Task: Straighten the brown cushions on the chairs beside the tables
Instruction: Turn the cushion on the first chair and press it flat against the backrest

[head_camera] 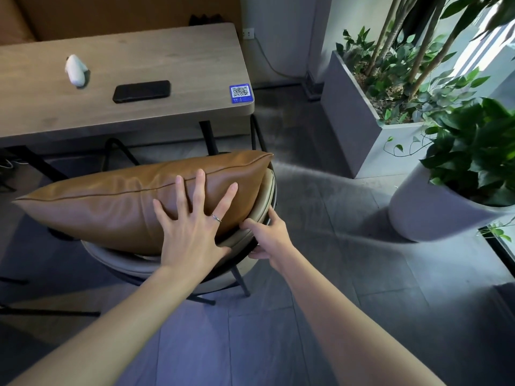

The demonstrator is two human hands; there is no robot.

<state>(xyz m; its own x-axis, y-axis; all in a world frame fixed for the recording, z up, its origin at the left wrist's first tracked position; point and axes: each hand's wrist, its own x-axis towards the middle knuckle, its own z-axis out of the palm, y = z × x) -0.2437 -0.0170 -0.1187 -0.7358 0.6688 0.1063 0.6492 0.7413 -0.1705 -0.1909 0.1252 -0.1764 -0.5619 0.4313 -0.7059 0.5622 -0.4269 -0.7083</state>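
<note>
Head cam — left hand (192, 232) spread flat on brown cushion (111, 201); right hand (269, 238) grips chair back (262, 201) (thumb on top).

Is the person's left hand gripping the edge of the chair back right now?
No, the left hand lies flat with fingers spread on the brown cushion.

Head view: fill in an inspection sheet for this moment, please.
Surface: wooden table behind the chair; grey tiled floor.
Job's things: one brown cushion standing on edge against the chair back, tilted, left end lower.
Clutter: phone, white object and QR sticker on the table.
Grippers: left hand spread flat on the cushion; right hand gripping the chair back's rim.
Cables: one cable down from the wall outlet.
Surroundings: plants in a rectangular planter and a round pot on the right.
</note>
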